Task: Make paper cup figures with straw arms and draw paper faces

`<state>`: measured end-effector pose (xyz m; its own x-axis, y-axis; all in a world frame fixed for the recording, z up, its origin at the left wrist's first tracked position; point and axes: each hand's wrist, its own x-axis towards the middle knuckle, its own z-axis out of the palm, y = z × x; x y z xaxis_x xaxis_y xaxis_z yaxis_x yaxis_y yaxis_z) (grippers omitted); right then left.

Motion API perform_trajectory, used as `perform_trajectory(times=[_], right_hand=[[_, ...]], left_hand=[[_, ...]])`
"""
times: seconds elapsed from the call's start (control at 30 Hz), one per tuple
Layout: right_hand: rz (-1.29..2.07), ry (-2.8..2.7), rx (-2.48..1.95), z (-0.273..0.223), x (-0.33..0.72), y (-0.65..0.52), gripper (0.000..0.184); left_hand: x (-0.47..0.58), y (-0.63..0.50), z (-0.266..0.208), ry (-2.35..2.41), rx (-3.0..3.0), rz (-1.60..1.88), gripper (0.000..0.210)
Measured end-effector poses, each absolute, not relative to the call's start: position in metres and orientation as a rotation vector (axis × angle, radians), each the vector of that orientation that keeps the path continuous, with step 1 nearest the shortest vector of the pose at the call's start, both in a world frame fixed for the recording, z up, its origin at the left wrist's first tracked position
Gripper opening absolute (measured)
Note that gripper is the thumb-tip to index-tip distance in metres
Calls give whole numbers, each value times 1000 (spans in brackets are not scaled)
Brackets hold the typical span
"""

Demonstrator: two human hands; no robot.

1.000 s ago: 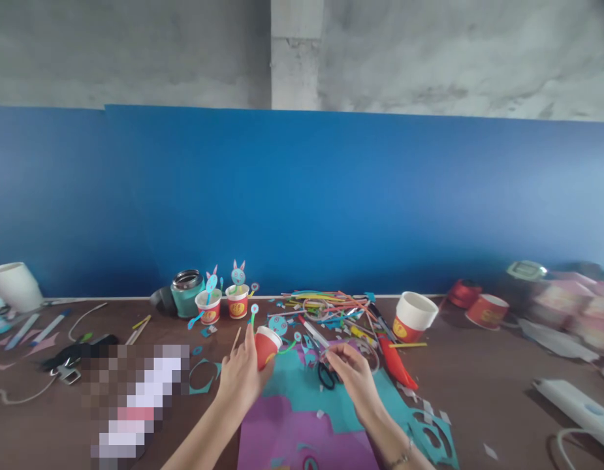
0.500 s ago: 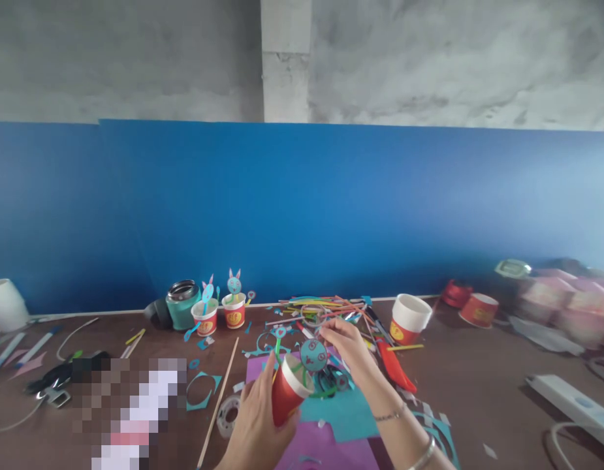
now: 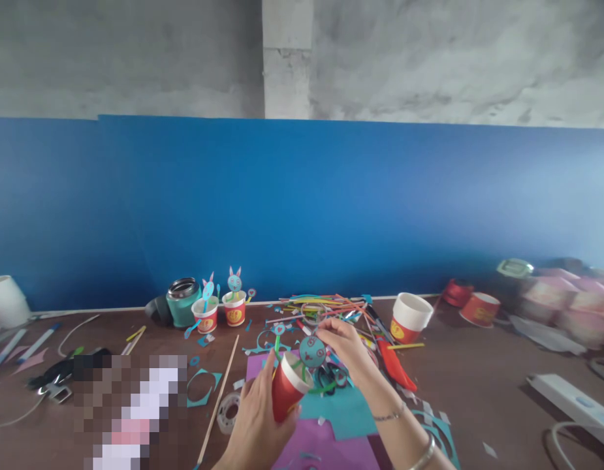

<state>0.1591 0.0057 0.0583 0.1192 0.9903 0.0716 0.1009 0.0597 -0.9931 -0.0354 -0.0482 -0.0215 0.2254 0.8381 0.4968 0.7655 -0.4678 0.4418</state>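
Observation:
My left hand (image 3: 262, 408) is wrapped round a red and white paper cup (image 3: 288, 391), which tilts to the right. Green strips stick out of the cup, one topped by a small disc with a heart (image 3: 279, 330). A round blue paper face (image 3: 312, 352) with drawn features stands at the cup's mouth. The fingertips of my right hand (image 3: 343, 343) pinch at the upper right edge of this face; whether a smaller piece is between them is hidden. Scissors (image 3: 326, 378) lie behind the cup, on blue paper (image 3: 350, 418) and purple paper (image 3: 326, 450).
Two decorated cups (image 3: 234, 310) stand at the back beside a teal flask (image 3: 180, 303). Coloured sticks (image 3: 326, 303) are heaped behind my hands. To the right are stacked cups (image 3: 409, 318), a red-orange object (image 3: 396, 365) and a power strip (image 3: 576, 401). A tape roll (image 3: 228, 412) lies left.
My right fingertips have come in closer against the edge of the blue paper face, which has shifted slightly left. My left hand keeps its hold on the cup.

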Motion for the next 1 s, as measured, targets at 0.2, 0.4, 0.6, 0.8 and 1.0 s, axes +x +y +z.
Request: perform_trajectory(times=[0.2, 0.4, 0.6, 0.8, 1.0], right_hand=[[1019, -1204, -1294, 59, 158, 5, 15], [903, -1267, -1262, 55, 159, 7, 17], [744, -1368, -1246, 46, 161, 13, 15], [768, -1363, -1243, 46, 163, 14, 15], [803, -1356, -1237, 50, 161, 10, 15]], left_hand=[[-35, -48, -22, 1561, 2405, 1059, 82], [-36, -49, -22, 1560, 2381, 1064, 83], [-36, -51, -21, 1555, 2357, 1081, 84], [-36, -48, -21, 1539, 2400, 1068, 88], [-36, -48, -22, 1546, 2388, 1060, 85]])
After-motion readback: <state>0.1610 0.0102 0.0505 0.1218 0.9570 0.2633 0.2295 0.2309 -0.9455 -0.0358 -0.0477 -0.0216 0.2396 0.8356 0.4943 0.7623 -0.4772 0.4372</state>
